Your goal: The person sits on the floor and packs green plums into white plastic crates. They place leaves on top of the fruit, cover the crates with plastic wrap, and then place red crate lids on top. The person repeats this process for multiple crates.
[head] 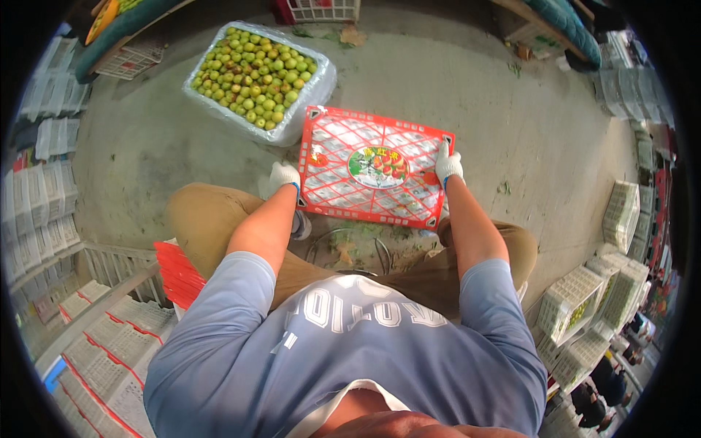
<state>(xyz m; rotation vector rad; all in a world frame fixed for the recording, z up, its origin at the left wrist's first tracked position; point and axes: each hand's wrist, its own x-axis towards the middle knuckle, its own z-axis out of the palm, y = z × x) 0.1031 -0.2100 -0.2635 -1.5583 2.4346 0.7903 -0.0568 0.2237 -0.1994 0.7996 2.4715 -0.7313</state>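
Observation:
A red plastic lattice lid [342, 189] with a printed fruit label lies over a crate with clear plastic film showing through its openings. It sits slightly tilted in front of my knees. My left hand [284, 175], in a white knit glove, grips its left side near the lower corner. On the right side, my gloved right hand [449, 164] holds the edge, thumb up by the far corner. What lies beneath the film is hidden. Just beyond, to the left, stands an uncovered crate lined with clear plastic film [323, 90], heaped with green jujube-like fruit [252, 76], some browned.
A stack of red lids [178, 274] stands by my left knee. White crates with red rims [109, 328] fill the lower left. At right are white crates [569, 298], some holding green fruit. Another white crate [323, 10] stands ahead. Leaf scraps litter the concrete floor [438, 82].

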